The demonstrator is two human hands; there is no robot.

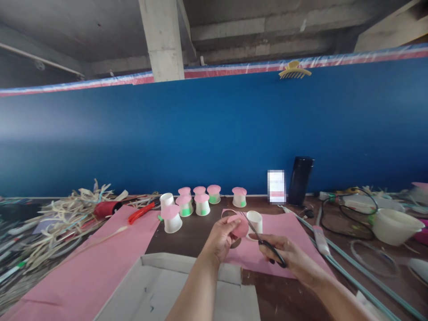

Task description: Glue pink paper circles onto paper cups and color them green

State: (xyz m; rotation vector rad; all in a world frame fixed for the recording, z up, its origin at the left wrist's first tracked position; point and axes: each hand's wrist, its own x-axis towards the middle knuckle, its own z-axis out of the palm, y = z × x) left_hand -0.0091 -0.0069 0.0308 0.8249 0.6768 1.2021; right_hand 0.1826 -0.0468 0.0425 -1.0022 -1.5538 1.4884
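Your left hand [220, 240] pinches a paper disc [240, 226], likely light, easily creased: hold its rim; right hand [290, 255] grips scissors [268, 246].

**Murky ceiling, stretchy edges**

On my feed the ceiling [234, 18] sits in dull grey while the tabletop [174, 243] gets soft, usable light. I've got a pale sheen on the blue panel's [214, 133] left end, glints along the striped plastic [234, 70], smeary far-left clutter [20, 263], and one bright rectangle [277, 186] that's pixelated.
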